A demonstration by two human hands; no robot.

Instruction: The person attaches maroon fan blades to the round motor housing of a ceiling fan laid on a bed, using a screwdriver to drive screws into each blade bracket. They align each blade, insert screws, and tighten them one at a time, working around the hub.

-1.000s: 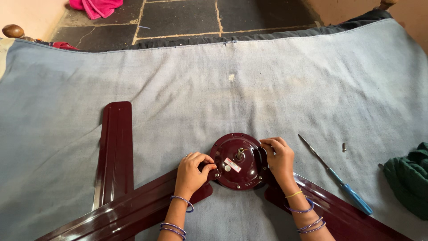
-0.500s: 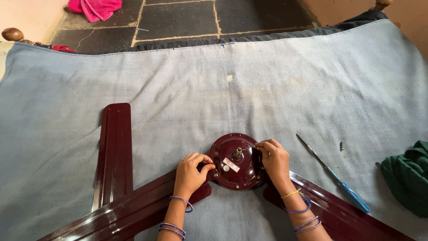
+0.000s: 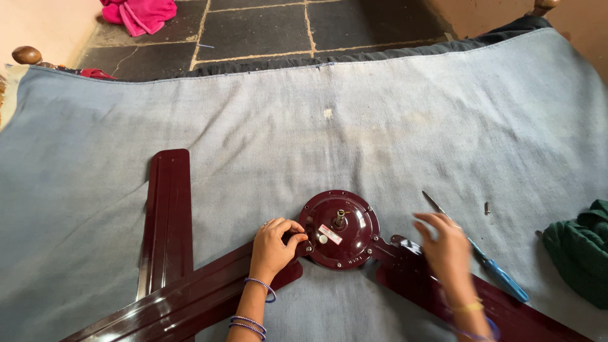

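Observation:
A maroon ceiling fan motor hub [image 3: 339, 229] lies on a blue-grey cloth [image 3: 304, 145]. Maroon blades run from it: one [image 3: 190, 297] to the lower left under my left hand, one [image 3: 443, 297] to the lower right, and a loose blade [image 3: 166, 218] lies at the left. My left hand [image 3: 272, 247] pinches the hub's left edge where the blade bracket meets it. Blurred with motion, my right hand [image 3: 446, 244] hovers off the hub with fingers apart and holds nothing. It is beside a blue-handled screwdriver [image 3: 487, 263].
A small screw [image 3: 486, 207] lies on the cloth right of the screwdriver. A dark green cloth bundle [image 3: 579, 250] sits at the right edge. Beyond the cloth is a dark stone floor [image 3: 316, 25] with a pink cloth [image 3: 139, 14].
My right hand has let go of the hub's right edge and moved right toward the screwdriver. My left hand has stayed at the hub's left edge.

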